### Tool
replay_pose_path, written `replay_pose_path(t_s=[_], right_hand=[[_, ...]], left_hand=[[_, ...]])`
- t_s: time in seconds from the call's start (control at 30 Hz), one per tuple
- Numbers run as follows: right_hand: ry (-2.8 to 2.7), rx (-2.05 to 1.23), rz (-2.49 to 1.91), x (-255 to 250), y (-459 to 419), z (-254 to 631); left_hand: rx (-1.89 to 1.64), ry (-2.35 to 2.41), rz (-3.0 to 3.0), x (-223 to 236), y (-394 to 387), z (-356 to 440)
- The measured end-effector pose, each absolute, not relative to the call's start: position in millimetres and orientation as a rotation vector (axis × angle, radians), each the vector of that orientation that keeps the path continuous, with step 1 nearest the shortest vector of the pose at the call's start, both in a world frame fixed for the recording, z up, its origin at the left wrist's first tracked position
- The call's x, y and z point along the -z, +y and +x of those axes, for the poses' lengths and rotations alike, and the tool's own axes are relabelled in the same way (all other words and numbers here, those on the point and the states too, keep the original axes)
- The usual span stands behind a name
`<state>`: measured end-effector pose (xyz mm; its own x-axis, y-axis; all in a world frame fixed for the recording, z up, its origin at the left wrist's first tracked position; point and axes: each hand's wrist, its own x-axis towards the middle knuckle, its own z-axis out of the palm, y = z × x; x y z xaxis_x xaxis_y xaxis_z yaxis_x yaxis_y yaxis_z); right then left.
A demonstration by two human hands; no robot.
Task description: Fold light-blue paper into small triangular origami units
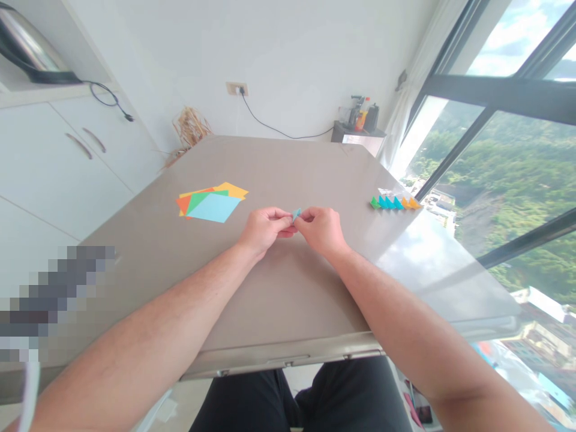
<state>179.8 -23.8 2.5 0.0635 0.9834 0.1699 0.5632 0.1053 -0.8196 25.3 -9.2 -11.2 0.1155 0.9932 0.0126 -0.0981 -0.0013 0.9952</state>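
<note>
Between the fingertips of both hands is a small folded piece of light blue paper (296,213), mostly covered by the fingers. My left hand (269,228) pinches it from the left, and my right hand (321,228) pinches it from the right. Left of the hands, a fanned stack of coloured paper sheets lies flat, with a light blue sheet (215,207) on top of green, orange and yellow ones. Over on the right stands a row of small folded paper pieces (390,203) in green, blue and orange.
The grey-brown table (288,288) spans the view, its front edge close to my legs. A blurred-out dark object (58,294) lies at the left. Windows (486,150) border the right side. Beyond the table is a small cabinet (360,138) with bottles; a cable (279,130) runs along the wall.
</note>
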Motion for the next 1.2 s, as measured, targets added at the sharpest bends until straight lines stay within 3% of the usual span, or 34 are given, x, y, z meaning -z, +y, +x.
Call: replay_pose_path(t_s=[0.47,1.2], right_hand=[[-1.658,-0.701,-1.606,-1.8,-23.1,179.9],[-1.857,-0.317,-1.302,15.1,-18.4,183.3]], left_hand=[[-1.161,1.067,1.197,13.4,-9.0,26.0],[-1.184,1.079,1.045,9.0,-2.1,21.5]])
